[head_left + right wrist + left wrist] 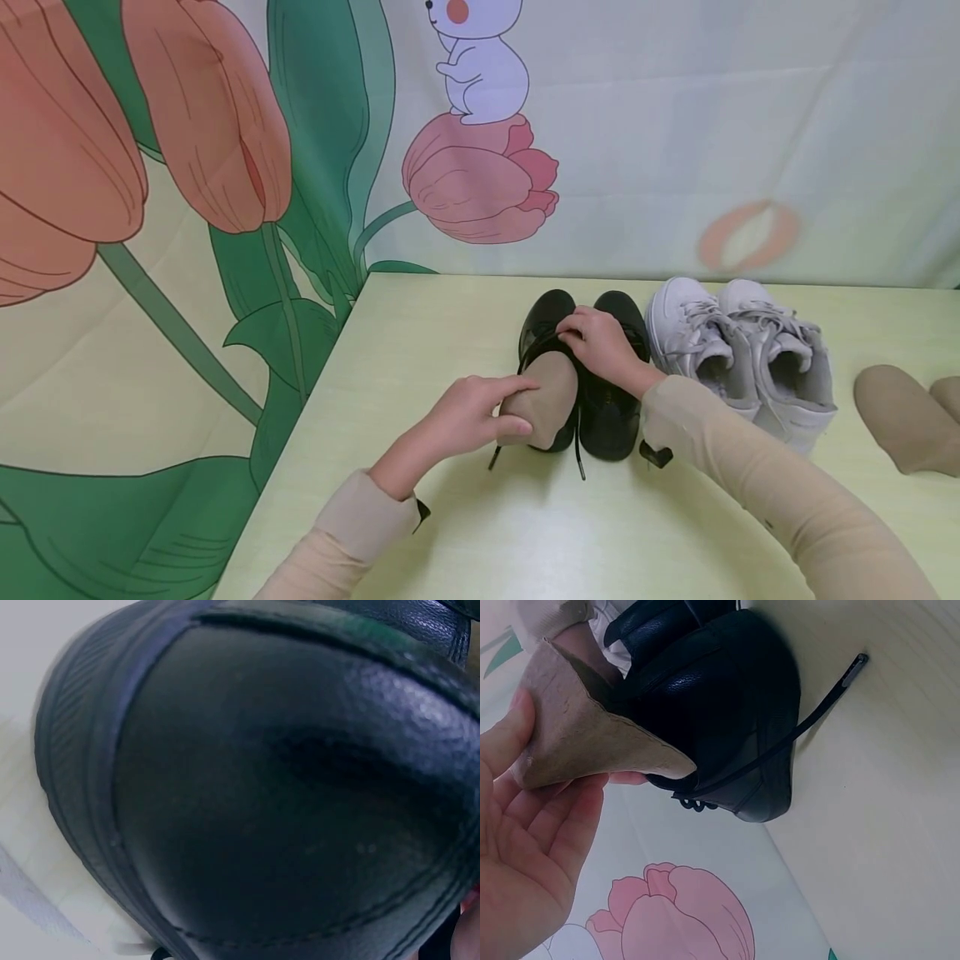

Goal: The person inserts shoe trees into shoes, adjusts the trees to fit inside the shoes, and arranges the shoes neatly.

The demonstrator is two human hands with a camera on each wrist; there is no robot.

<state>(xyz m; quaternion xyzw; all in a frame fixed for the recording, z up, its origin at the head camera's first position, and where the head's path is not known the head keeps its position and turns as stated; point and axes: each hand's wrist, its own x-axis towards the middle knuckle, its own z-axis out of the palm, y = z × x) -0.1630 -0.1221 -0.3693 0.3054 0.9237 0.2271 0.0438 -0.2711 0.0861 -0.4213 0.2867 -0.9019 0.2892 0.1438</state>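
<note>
A pair of black lace-up shoes stands side by side on the table. My left hand pinches a beige, pulp-like shoe insert between thumb and fingers. The narrow end of the insert sits at the opening of the left black shoe, as the left wrist view also shows. Reaching over the right black shoe, my right hand pinches the left shoe's tongue and lace area. Its fingertips are partly hidden. A black shoe's leather fills the right wrist view. Loose laces hang toward me.
Right of the black pair stands a pair of white lace-up sneakers, close to my right forearm. Two more beige inserts lie at the far right of the pale table. A flower-printed cloth hangs behind.
</note>
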